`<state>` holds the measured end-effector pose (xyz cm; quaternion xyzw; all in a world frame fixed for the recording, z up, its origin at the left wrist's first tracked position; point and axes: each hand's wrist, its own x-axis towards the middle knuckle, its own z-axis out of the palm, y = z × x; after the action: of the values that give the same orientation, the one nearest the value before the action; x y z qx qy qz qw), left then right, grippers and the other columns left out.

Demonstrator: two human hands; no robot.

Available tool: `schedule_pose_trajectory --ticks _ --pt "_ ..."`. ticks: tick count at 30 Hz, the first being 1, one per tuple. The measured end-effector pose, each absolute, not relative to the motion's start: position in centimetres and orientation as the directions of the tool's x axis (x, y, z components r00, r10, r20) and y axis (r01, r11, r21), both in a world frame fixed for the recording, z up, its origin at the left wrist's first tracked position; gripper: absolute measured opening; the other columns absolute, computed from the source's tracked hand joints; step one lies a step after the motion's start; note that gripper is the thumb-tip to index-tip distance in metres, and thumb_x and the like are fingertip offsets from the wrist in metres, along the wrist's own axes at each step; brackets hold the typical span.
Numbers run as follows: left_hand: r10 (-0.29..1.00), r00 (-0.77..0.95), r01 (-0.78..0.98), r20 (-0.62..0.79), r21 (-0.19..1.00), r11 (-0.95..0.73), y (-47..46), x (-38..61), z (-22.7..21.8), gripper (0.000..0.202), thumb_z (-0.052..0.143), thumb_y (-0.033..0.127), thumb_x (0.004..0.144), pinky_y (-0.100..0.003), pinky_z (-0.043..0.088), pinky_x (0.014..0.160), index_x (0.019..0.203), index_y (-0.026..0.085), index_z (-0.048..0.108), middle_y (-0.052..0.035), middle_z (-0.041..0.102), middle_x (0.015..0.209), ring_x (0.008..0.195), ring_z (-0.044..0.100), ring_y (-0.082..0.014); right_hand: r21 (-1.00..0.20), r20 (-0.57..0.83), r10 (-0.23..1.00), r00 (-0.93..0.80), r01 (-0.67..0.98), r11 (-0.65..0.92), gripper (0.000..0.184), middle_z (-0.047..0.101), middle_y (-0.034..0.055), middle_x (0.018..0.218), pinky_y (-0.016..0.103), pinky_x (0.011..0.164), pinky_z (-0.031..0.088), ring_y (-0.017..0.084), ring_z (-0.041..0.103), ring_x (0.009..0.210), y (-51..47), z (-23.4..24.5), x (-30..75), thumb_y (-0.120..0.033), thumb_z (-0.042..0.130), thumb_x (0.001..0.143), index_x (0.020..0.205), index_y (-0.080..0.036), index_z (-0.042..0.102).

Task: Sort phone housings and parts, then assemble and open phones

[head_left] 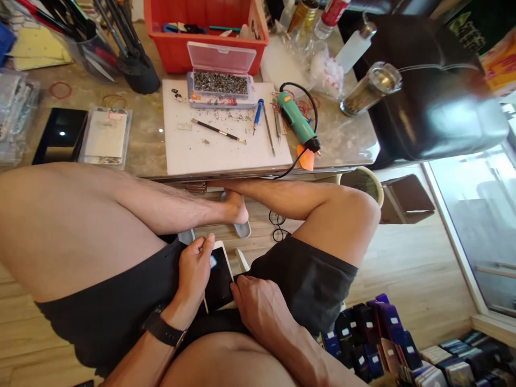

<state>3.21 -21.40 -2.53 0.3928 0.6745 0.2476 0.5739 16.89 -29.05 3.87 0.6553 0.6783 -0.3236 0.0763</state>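
Note:
A white-framed phone screen [221,277] with a black face and a small blue-and-white sticker is held low over my lap, between my thighs. My left hand [195,271] grips its left edge, thumb pointing up along the side; a black watch sits on that wrist. On the opposite edge, my right hand [258,301] has its fingers curled in and closed at the rim, with the fingertips mostly hidden. Whether this is a bare screen or a whole phone I cannot tell.
On the desk, a white mat [181,150] bears a screw box [221,86], a blue screwdriver [258,115], a brush [217,130] and tweezers. A green corded tool [297,119] lies at right, before a glass mug [371,88]. A red bin [159,40] stands behind. Several phones [363,333] are stacked on the floor.

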Motion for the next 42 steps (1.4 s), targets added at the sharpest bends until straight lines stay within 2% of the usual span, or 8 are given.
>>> schedule_pose_trajectory --ticks 6,10,15,22,27,31,34,42 --pt "0.873 -0.034 0.284 -0.487 0.833 0.476 -21.1 3.0 -1.2 0.047 0.067 0.060 0.088 -0.020 0.044 0.055 0.068 0.019 0.057 0.0018 0.050 0.076 0.068 0.050 -0.0121 -0.404 -0.470 0.881 -0.056 0.901 -0.158 0.026 0.071 0.0017 0.078 0.033 0.057 0.031 0.018 0.071 0.068 -29.8 4.0 16.7 -0.021 0.052 0.105 0.081 -0.021 0.063" --pt "0.864 -0.036 0.177 -0.503 0.847 0.501 -21.1 2.9 0.2 0.035 0.082 0.046 0.078 -0.022 0.052 0.076 0.101 0.021 0.073 -0.0026 0.069 0.101 0.094 0.064 -0.0167 -0.482 -0.405 0.912 -0.055 0.861 -0.162 0.024 0.066 -0.0002 0.075 0.032 0.057 0.031 0.016 0.064 0.061 -30.2 4.2 17.2 -0.019 0.054 0.103 0.080 -0.020 0.060" --pt "0.620 0.074 -0.348 -0.781 0.562 0.750 -20.3 3.8 2.5 0.053 0.091 0.038 0.065 -0.030 0.058 0.078 0.110 0.019 0.070 -0.0024 0.077 0.095 0.082 0.072 -0.0189 -0.572 -0.281 0.959 -0.035 0.808 -0.139 0.025 0.062 -0.0011 0.076 0.029 0.060 0.035 0.015 0.061 0.061 -28.8 5.1 18.1 -0.020 0.052 0.105 0.081 -0.021 0.058" --pt "0.532 0.298 -0.393 -0.793 0.407 0.825 -19.7 5.6 4.2 0.042 0.072 0.048 0.081 -0.040 0.063 0.072 0.111 0.019 0.075 -0.0079 0.080 0.090 0.079 0.076 -0.0272 -0.742 -0.385 0.921 0.066 0.571 -0.351 0.025 0.070 0.0006 0.083 0.025 0.060 0.041 0.014 0.065 0.064 -26.3 5.8 19.5 -0.023 0.049 0.105 0.084 -0.020 0.061" --pt "0.511 0.366 -0.373 -0.778 0.381 0.846 -18.9 6.2 4.5 0.045 0.059 0.056 0.092 -0.042 0.064 0.068 0.105 0.016 0.076 -0.0106 0.079 0.088 0.079 0.077 -0.0295 -0.816 -0.512 0.859 0.006 0.308 -0.489 0.031 0.069 -0.0037 0.065 0.022 0.062 0.049 0.015 0.072 0.061 -25.7 6.0 20.3 -0.038 0.039 0.110 0.103 -0.021 0.065" --pt "0.503 0.350 -0.405 -0.790 0.356 0.842 -18.7 6.3 4.6 0.052 0.054 0.061 0.094 -0.043 0.064 0.065 0.107 0.016 0.076 -0.0137 0.080 0.096 0.082 0.077 -0.0315 -0.790 -0.520 0.853 0.047 0.353 -0.501 0.033 0.069 -0.0029 0.059 0.024 0.061 0.048 0.016 0.071 0.057 -25.1 6.2 20.2 -0.038 0.040 0.108 0.086 -0.023 0.059" --pt "0.516 0.351 -0.432 -0.782 0.353 0.830 -19.0 6.4 4.5 0.054 0.054 0.063 0.094 -0.043 0.064 0.064 0.111 0.017 0.075 -0.0145 0.080 0.101 0.084 0.078 -0.0326 -0.789 -0.510 0.857 0.080 0.353 -0.502 0.032 0.067 -0.0039 0.057 0.025 0.061 0.047 0.016 0.069 0.056 -25.3 6.1 19.8 -0.039 0.039 0.108 0.090 -0.023 0.059" --pt "0.572 0.284 -0.550 -0.770 0.358 0.754 -20.0 6.8 3.3 0.034 0.056 0.046 0.098 -0.041 0.064 0.079 0.110 0.020 0.073 -0.0083 0.080 0.098 0.095 0.077 -0.0286 -0.780 -0.364 0.921 0.140 0.495 -0.383 0.031 0.064 0.0015 0.064 0.028 0.060 0.044 0.018 0.061 0.056 -26.6 2.6 18.4 -0.035 0.034 0.106 0.080 -0.024 0.047"
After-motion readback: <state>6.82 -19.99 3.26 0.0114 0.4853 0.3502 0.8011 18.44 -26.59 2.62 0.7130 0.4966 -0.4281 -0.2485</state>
